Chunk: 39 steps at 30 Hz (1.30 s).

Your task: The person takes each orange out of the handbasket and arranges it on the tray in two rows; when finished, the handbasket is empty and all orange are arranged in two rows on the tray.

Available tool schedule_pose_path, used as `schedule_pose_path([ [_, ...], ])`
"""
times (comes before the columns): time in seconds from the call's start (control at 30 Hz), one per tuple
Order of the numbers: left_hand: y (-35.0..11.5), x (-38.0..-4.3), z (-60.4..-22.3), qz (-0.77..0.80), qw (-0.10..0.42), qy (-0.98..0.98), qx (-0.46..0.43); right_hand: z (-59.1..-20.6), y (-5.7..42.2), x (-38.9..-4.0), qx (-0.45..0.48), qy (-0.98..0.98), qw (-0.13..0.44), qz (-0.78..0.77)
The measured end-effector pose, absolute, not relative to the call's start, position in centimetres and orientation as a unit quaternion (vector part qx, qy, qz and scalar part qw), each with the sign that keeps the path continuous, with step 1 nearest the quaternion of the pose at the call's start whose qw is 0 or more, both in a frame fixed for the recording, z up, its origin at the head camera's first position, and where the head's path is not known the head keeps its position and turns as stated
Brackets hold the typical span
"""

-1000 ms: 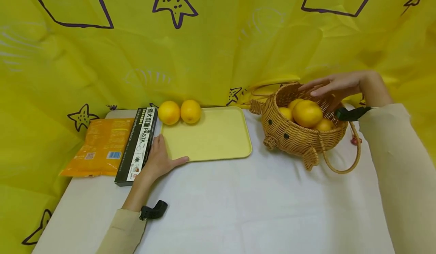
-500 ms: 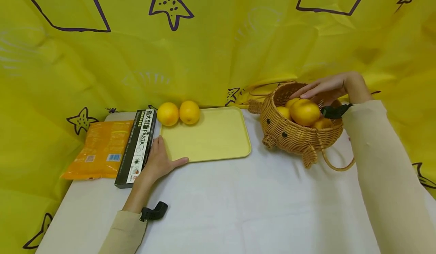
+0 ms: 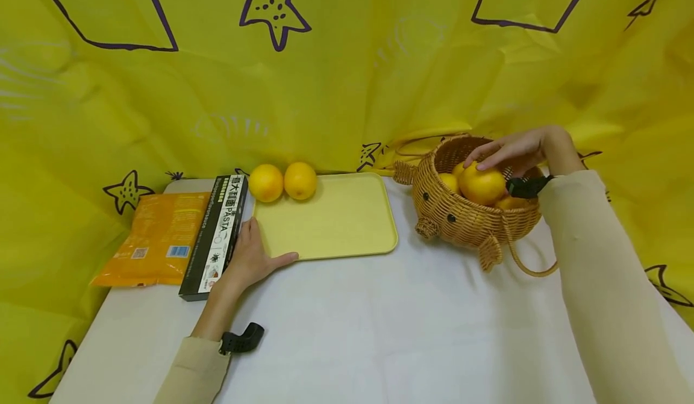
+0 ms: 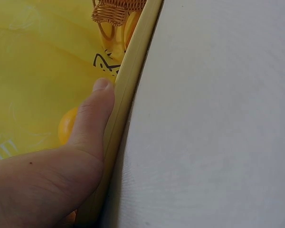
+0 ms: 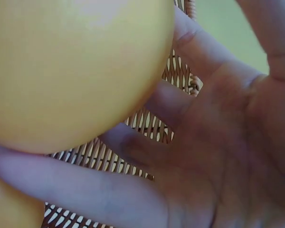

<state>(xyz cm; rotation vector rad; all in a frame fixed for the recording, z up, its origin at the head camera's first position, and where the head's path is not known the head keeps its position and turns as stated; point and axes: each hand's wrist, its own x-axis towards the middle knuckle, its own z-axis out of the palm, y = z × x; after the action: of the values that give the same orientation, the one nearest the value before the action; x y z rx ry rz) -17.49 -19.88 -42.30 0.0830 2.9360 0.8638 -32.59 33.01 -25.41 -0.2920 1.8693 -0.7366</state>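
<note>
Right hand (image 3: 517,149) inside the rim of a woven basket (image 3: 461,220), fingers curved round the large upper orange (image 3: 481,186); two fingertips show on top of the fruit, and the right wrist view shows further fingers reaching behind and below it, the palm standing a little off its skin. The upper orange lies in the basket among other fruit: one piece (image 3: 449,181) at its left, another partly hidden behind it, and one (image 3: 509,203) low beside the right wrist. The basket bears a pig's face, with snout (image 3: 426,228), dark eyes and woven ears; a looped handle (image 3: 534,271) hangs at the near right.

Left hand (image 3: 249,262) spread wide at the near left corner of a pale yellow tray (image 3: 338,223); the fingers extend along its left edge, beside the pasta box (image 3: 217,235), and the thumb (image 4: 91,118) lies straight against its near edge; whether the fingers also touch the box cannot be told. Two oranges sit side by side at the far left corner of the tray, a left one (image 3: 265,183) and a right one (image 3: 300,181), apparently touching; left of the box lies an orange packet (image 3: 157,241).

All rests on a white tabletop (image 3: 336,332); behind hangs a yellow cloth (image 3: 336,85) printed with dark-outlined stars; both sleeves are beige, and each wrist carries a black device.
</note>
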Motion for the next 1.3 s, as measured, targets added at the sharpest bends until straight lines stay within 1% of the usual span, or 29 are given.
schedule_pose_path([
  [0.13, -19.9, -17.4, -42.4, 0.283, 0.036, 0.958, 0.027, -25.9, 32.8, -32.8, -0.123, 0.785, 0.526, -0.303],
  [0.3, -19.8, -17.5, -42.5, 0.285, 0.031, 0.957, 0.028, -26.0, 33.0, -33.1, -0.118, 0.801, 0.508, -0.293],
  [0.53, -19.6, -17.9, -42.3, 0.283, 0.035, 0.958, 0.027, -26.0, 33.7, -32.8, -0.099, 0.782, 0.505, -0.353],
  [0.67, -19.7, -17.9, -42.2, 0.281, 0.039, 0.958, 0.024, -26.1, 33.7, -32.8, -0.111, 0.787, 0.481, -0.369],
  [0.8, -19.7, -17.6, -42.3, 0.29, 0.033, 0.956, 0.026, -25.8, 34.2, -32.8, -0.16, 0.762, 0.446, -0.443],
  [0.97, -19.6, -17.4, -42.5, 0.3, 0.019, 0.953, 0.032, -25.2, 34.2, -32.5, -0.256, 0.643, 0.402, -0.6],
  [1.03, -19.7, -17.3, -42.5, 0.299, 0.02, 0.954, 0.033, -25.0, 33.7, -32.1, -0.269, 0.598, 0.377, -0.654],
  [1.1, -19.7, -17.4, -42.4, 0.296, 0.024, 0.954, 0.032, -24.7, 32.9, -31.6, -0.27, 0.567, 0.336, -0.702],
  [1.23, -19.9, -17.7, -42.4, 0.289, 0.043, 0.956, 0.027, -23.8, 30.4, -30.4, -0.229, 0.53, 0.208, -0.79],
  [1.3, -20.1, -17.9, -42.3, 0.284, 0.044, 0.957, 0.027, -23.2, 29.0, -29.9, -0.218, 0.51, 0.156, -0.817],
])
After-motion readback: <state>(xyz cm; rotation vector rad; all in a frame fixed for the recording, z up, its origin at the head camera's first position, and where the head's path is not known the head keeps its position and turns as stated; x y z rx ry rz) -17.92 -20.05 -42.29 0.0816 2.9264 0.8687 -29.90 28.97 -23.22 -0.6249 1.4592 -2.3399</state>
